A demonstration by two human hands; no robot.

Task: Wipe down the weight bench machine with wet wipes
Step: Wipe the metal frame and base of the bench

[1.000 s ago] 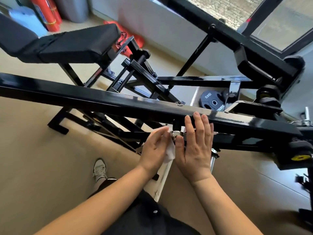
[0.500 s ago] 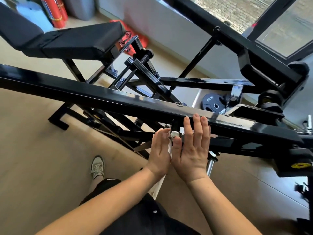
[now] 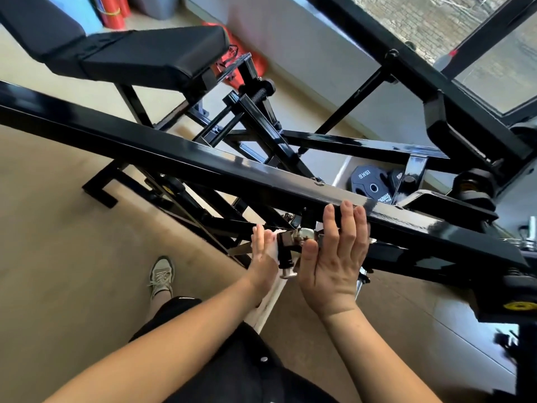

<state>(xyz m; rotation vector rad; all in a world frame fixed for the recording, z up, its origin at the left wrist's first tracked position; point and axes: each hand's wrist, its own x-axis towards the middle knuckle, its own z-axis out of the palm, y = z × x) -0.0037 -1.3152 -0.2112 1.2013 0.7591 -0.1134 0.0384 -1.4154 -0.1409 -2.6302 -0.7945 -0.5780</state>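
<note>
A long glossy black beam (image 3: 180, 154) of the weight bench machine runs across the view from upper left to lower right. Under it hangs a metal clamp fitting (image 3: 293, 242). My left hand (image 3: 263, 257) presses a white wet wipe (image 3: 273, 250) against the left side of that fitting with straight fingers. My right hand (image 3: 334, 257) lies flat against the beam's near face, fingers straight and reaching over its top edge, thumb touching the fitting. The padded black seat (image 3: 151, 58) is at the upper left.
A 15 kg weight plate (image 3: 369, 184) lies on the floor beyond the beam. Red cylinders (image 3: 114, 10) stand at the back wall. Black frame struts (image 3: 261, 126) cross behind the beam. My shoe (image 3: 161, 274) is on the tan floor below.
My left hand has slid left and turned edge-on, uncovering the metal fitting while keeping the wipe on its side. My right hand has stayed flat on the beam.
</note>
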